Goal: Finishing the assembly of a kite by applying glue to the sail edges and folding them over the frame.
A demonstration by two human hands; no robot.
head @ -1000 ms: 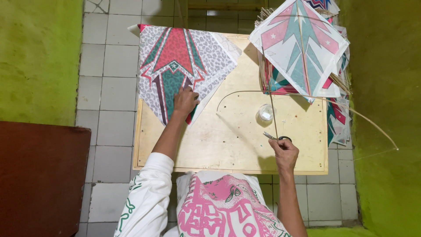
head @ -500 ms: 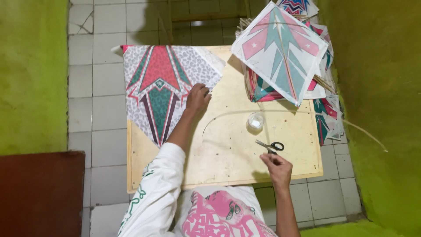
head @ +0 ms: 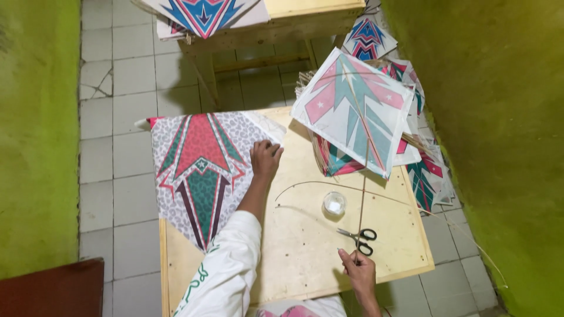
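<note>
Between right-hand [head: 357,271] grip: thin stick [head: 362,194].

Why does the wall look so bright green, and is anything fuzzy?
Head view: even light falls on the green wall, no glare; the right hand and scissors look slightly soft, the thin stick faint; the left hand casts a soft shadow on the kite paper.

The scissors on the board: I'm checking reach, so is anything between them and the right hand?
Nothing solid. The right hand pinches a thin stick just below the scissors; only that stick crosses over them.
</note>
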